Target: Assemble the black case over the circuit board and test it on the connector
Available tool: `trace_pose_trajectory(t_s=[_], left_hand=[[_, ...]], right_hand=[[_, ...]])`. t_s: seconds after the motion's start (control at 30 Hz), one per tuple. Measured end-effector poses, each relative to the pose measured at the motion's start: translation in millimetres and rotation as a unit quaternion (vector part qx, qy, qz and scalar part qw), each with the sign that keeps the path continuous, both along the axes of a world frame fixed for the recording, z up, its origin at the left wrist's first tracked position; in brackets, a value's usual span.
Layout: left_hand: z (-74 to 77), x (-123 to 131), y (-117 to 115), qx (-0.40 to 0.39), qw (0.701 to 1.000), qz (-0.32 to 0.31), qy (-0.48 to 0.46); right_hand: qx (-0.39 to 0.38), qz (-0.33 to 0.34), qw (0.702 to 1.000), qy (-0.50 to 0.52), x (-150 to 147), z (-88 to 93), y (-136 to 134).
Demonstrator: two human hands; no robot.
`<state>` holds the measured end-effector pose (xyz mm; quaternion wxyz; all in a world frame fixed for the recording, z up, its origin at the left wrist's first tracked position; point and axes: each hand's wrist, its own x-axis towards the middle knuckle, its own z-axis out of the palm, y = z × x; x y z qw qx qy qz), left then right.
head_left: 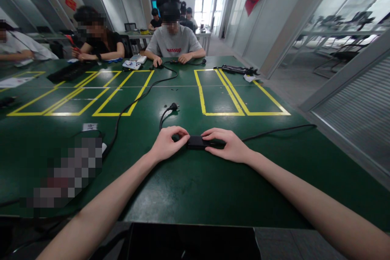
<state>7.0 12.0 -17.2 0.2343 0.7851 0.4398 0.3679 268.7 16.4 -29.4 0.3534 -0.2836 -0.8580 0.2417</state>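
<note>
Fingers of the left hand (169, 143) and right hand (228, 146) pinched the adapter (196, 142) at its ends; a hard twist might have kinked its cord (161, 121).

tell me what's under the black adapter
The black adapter lies on the green table; nothing else shows beneath it. The left hand and right hand cover its ends.
</note>
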Motion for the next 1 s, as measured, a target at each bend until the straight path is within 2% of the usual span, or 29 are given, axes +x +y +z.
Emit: trace_pose_trajectory(t_s=[0.23, 0.43, 0.7, 0.8, 1.0], left_hand=[[-2.0, 1.8, -0.9, 0.019, 0.997, -0.033, 0.074], [-0.8, 2.8, -3.8, 0.045, 0.987, -0.109, 0.111], [3.7, 7.2, -6.0, 0.032, 0.980, -0.139, 0.137], [6.4, 8.6, -9.5, 0.021, 0.982, -0.129, 0.136], [5.9, 9.6, -12.3, 0.067, 0.976, -0.122, 0.165]], right_hand=[[-0.009, -0.013, 0.999, -0.031, -2.0, 4.6, -1.9], [0.003, 0.002, 0.999, -0.050, -1.0, 3.1, -0.7], [0.057, 0.021, 0.992, -0.115, -4.7, 8.7, -5.8], [0.080, 0.024, 0.985, -0.148, -5.4, 9.3, -6.4], [0.142, 0.017, 0.971, -0.192, -4.5, 9.8, -6.6]])
